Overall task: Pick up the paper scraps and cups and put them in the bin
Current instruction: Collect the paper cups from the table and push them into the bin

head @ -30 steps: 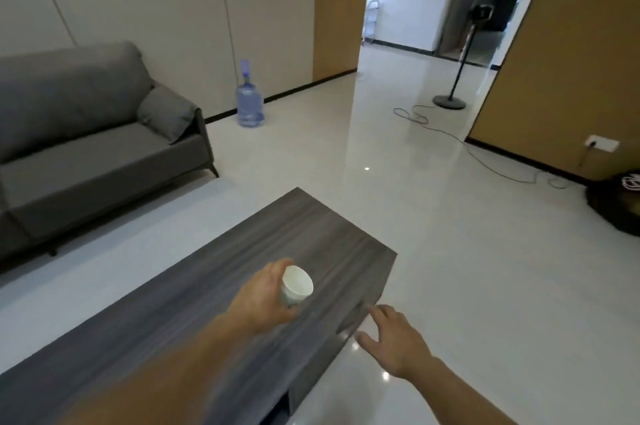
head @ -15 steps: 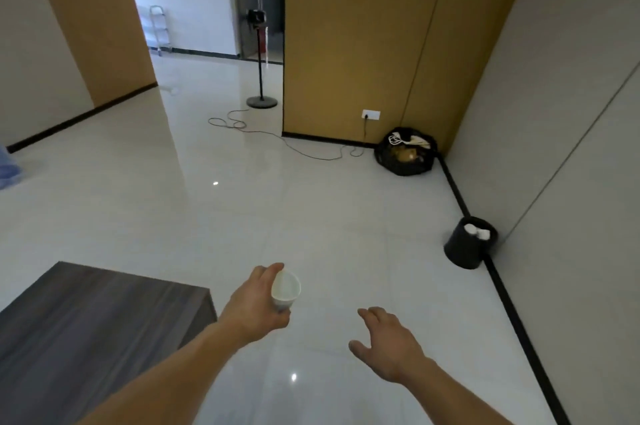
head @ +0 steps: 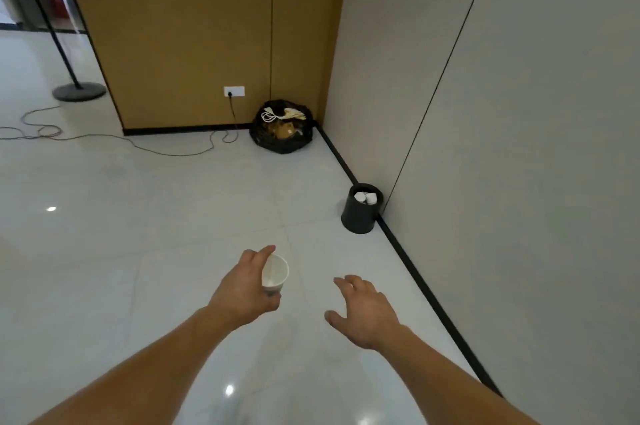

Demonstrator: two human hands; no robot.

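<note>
Paper-walled and easily crushed, so gripping the cup (head: 274, 274) lightly in the left hand (head: 242, 289), with fingers curled round its side and its mouth tipped forward, clear of the floor (head: 156, 234), and leaving the right hand (head: 363, 313) empty beside it with fingers loosely spread. Aiming for the bin (head: 356, 220) ahead to the right, standing against the wall (head: 519, 147) and well apart from the cup. Probably best bringing the cup right over the rim before letting go, given the white rubbish (head: 365, 197) already lying near the top inside.
</note>
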